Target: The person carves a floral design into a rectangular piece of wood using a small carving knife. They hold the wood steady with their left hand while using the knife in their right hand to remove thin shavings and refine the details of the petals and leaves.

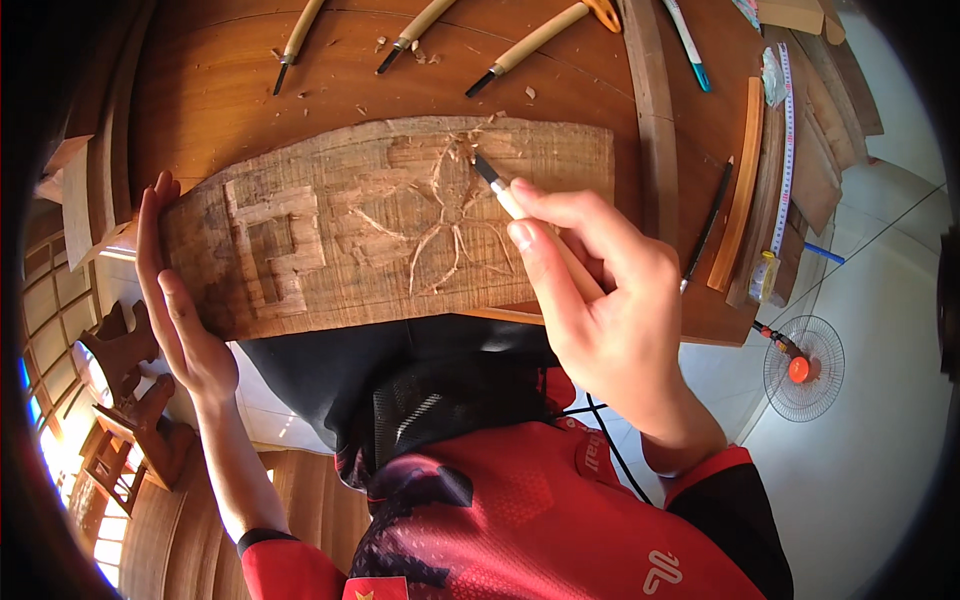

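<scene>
A wooden board [350, 280] with a rough carved flower-like pattern and a blocky recessed pattern lies across the table's near edge. My left hand [200, 340] rests against the board's left end with its fingers stretched along that edge. My right hand [610, 320] is closed around a pale-handled carving chisel [505, 200], its dark blade touching the upper part of the flower-like carving among small curled shavings.
The brown table [220, 70] holds several other chisels [535, 40], a teal-tipped pen [688, 45], a dark pencil [715, 210], wood strips [738, 180], a measuring tape [785, 150] and a small bottle [765, 275]. A fan [800, 370] stands at right, carved wooden furniture [140, 420] at left.
</scene>
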`<state>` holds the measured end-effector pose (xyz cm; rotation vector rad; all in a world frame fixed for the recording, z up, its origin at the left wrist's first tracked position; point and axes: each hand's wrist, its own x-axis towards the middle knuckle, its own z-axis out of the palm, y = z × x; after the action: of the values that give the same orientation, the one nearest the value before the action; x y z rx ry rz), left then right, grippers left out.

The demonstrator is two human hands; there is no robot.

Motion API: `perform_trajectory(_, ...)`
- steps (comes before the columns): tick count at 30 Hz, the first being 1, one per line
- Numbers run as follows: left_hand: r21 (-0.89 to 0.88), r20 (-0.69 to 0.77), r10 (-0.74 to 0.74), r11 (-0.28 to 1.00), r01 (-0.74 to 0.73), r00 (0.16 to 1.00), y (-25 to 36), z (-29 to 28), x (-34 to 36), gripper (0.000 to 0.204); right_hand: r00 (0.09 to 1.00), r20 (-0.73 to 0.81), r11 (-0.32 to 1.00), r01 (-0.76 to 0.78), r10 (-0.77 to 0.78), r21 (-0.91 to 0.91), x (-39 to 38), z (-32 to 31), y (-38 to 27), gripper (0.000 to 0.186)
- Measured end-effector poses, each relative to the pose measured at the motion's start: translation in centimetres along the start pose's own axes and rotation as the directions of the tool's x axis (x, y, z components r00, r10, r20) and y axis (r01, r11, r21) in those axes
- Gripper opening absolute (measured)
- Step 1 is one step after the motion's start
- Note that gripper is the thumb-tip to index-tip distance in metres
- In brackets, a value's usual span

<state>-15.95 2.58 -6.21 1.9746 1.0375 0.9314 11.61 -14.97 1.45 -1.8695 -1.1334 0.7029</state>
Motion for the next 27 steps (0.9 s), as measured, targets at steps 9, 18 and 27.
perform_trajectory(9,0.004,-0.026,0.02,1.0,-0.02,0.999,0.0,0.2,-0.1,0.077,0.958,0.144,0.94,-0.275,0.25,0.202,1.9,-1.9,0.2,0.018)
perform_trajectory(18,-0.019,-0.039,0.01,1.0,-0.01,0.999,0.0,0.3,-0.1,0.074,0.992,0.109,0.997,0.058,-0.064,0.05,2.1,-2.6,1.5,0.023)
perform_trajectory(27,-0.02,-0.035,0.014,1.0,-0.014,0.999,-0.2,0.2,-0.2,0.075,0.976,0.208,0.998,0.062,-0.064,0.015,3.6,-3.9,0.6,0.02)
